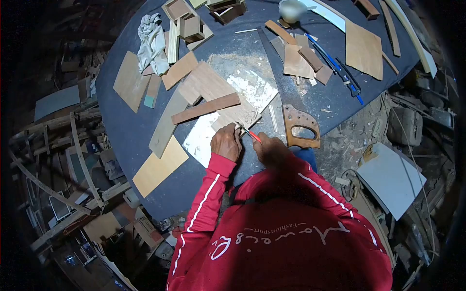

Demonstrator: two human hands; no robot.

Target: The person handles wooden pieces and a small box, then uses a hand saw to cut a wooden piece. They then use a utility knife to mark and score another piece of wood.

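Observation:
My right hand (272, 151) is wrapped round the red handle of a thin tool (253, 135), whose dark tip points up and left toward the wood. My left hand (226, 142) presses with bent fingers on the near edge of a light plywood piece (245, 112); whether it pinches something small there is hidden. A brown wooden strip (206, 108) lies across the plywood just beyond my left hand. Under these is a white, paint-worn board (196, 141). Right of my right hand, a handsaw (302, 127) with a wooden handle lies on the dark table cover.
Plywood offcuts (160, 167) lie at the left. A white cloth (152, 44) and small wooden boxes (191, 28) are at the back left. Blue clamp-like tools (335, 69), a large wood panel (363, 48) and a bowl (292, 10) stand or lie at the back right.

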